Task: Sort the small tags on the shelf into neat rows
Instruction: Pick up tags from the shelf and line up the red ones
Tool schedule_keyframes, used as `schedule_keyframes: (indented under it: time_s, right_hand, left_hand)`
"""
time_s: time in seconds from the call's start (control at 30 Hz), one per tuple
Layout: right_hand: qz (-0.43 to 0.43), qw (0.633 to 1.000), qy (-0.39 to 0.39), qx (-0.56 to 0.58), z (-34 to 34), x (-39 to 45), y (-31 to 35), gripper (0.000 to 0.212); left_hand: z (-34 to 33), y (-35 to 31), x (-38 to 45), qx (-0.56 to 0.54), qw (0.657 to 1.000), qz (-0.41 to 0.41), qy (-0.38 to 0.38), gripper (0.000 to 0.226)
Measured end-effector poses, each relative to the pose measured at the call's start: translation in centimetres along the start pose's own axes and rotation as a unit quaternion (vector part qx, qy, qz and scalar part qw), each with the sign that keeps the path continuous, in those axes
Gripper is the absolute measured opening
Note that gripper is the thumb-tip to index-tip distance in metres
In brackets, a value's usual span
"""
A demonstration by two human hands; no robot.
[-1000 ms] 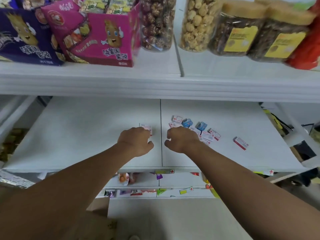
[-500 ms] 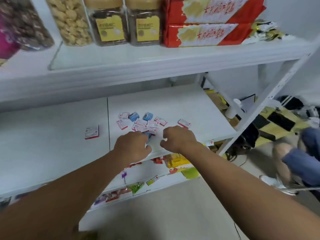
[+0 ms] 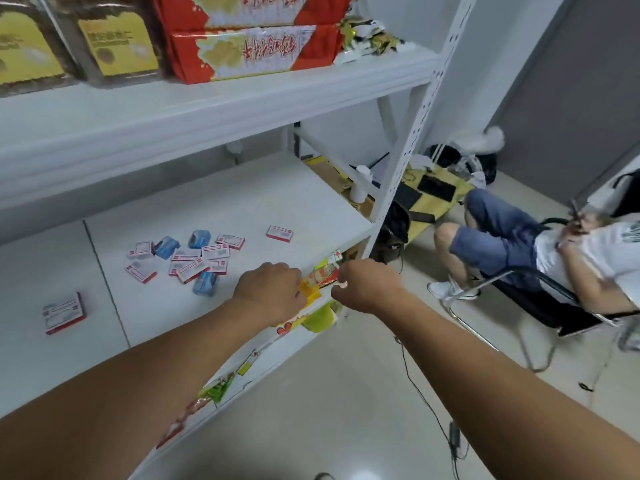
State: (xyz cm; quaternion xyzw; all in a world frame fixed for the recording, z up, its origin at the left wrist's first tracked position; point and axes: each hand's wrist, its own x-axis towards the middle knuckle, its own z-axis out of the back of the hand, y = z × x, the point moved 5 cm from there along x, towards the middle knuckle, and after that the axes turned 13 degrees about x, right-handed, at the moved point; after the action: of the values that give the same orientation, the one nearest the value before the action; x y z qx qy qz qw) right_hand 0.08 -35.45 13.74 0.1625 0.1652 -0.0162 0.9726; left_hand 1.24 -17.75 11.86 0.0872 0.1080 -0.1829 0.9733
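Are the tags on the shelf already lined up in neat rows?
No, most tags lie in a jumbled cluster on the shelf, with two strays apart.

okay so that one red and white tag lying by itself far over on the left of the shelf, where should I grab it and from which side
Probably pinch the lone tag across its two long edges, coming straight down from above. It lies flat on the shelf with bare board all around, so nothing blocks the fingers. The left hand is nearer to it than the right hand.

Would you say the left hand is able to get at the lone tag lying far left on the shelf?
Probably yes: the left hand has only bare shelf between it and the lone tag.
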Motion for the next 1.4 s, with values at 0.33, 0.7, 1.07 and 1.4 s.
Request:
schedule_keyframes:
  time_s: [0.33,0.7,1.07,1.4]
  right_hand:
    - [-0.016,1.0,-0.01,-0.005,-1.0,-2.1,0.0,0.036]
    - [0.059,0.998,0.011,-0.004,0.4,1.7,-1.0,0.028]
    - [0.196,0.979,0.048,-0.028,3.8,7.1,-6.9,0.047]
    - [0.259,0.959,0.113,-0.006,3.3,9.0,-6.8,0.038]
  left_hand:
    - [-0.6,-0.4,-0.6,0.003,1.0,-0.015,-0.019,0.041]
    - [0.4,-0.4,-0.1,0.021,0.998,0.061,0.01,0.045]
    - [2.2,-6.6,3.4,-0.041,0.98,0.193,0.027,0.043]
    - [1.9,-8.6,2.0,-0.046,0.958,0.27,0.085,0.035]
